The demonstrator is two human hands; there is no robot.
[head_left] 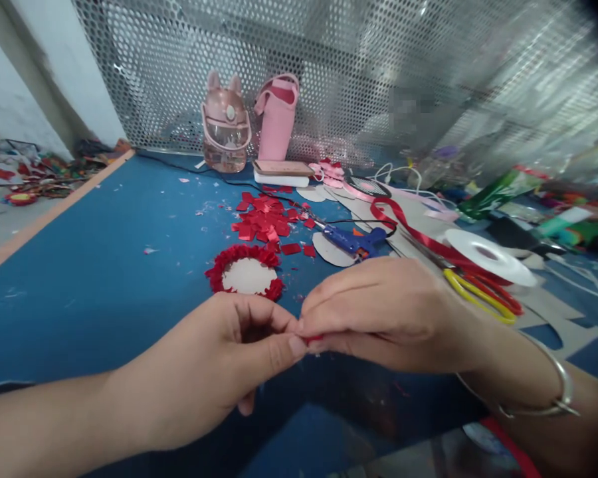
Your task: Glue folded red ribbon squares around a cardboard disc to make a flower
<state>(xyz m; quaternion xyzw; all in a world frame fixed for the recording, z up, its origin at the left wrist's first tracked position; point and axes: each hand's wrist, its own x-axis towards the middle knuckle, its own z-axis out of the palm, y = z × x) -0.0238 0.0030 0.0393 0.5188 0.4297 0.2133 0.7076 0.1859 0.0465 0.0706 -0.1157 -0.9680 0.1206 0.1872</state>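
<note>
Close to the table's front, my left hand point(229, 365) and my right hand point(389, 318) meet fingertip to fingertip. Both are closed in a pinch on a small piece of red ribbon point(315, 338); most of it is hidden by the fingers. Just beyond my left hand lies a white disc point(249, 275) edged with a ring of gathered red ribbon point(224, 260). Behind it is a loose pile of cut red ribbon pieces point(264, 218). A blue glue gun point(353, 240) rests on a pale round disc point(329, 251) past my right hand.
On the right are scissors point(478, 295) with yellow and red handles, a white ribbon spool point(488, 255), red ribbon point(403, 222) and cut card. A pink-lidded bottle point(226, 126), a pink bottle pouch point(278, 123) and a phone point(283, 169) stand or lie before the perforated metal screen point(159, 79).
</note>
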